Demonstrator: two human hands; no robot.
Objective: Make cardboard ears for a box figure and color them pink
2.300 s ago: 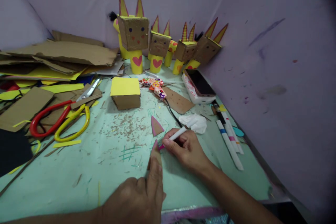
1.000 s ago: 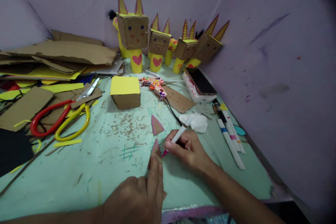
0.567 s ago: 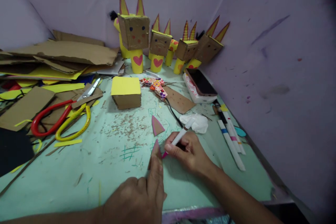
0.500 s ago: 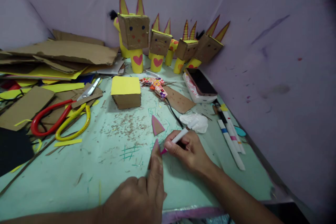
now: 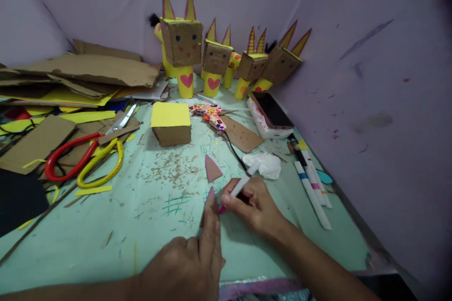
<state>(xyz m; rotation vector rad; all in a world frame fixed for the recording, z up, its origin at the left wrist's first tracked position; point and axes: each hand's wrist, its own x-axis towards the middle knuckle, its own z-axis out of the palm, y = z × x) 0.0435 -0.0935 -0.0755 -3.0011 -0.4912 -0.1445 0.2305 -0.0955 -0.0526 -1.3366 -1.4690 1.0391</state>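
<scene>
One small cardboard triangle (image 5: 211, 196) is pinned flat to the desk (image 5: 148, 225), pretty much dead centre near the front edge. Its long axis runs away from the person and the pink-edged tip points toward the far wall. It's held down by the left hand (image 5: 183, 268), whose index finger is stretched out along it so only the tip of the triangle pokes out past the fingertip; the other fingers are curled under.

A white marker (image 5: 237, 188) is pinched tight in the fingers of the right hand (image 5: 252, 204), with its pink nib touching the triangle's right edge and its barrel slanted up and to the right.

A second triangle (image 5: 212, 168) is lying loose just beyond the first, pointing the same way. Three more markers (image 5: 312, 188) are lined up near the right edge. Further back there's one yellow-topped box (image 5: 171, 123), and four box-headed figures (image 5: 215, 59) are lined up by the wall.
</scene>
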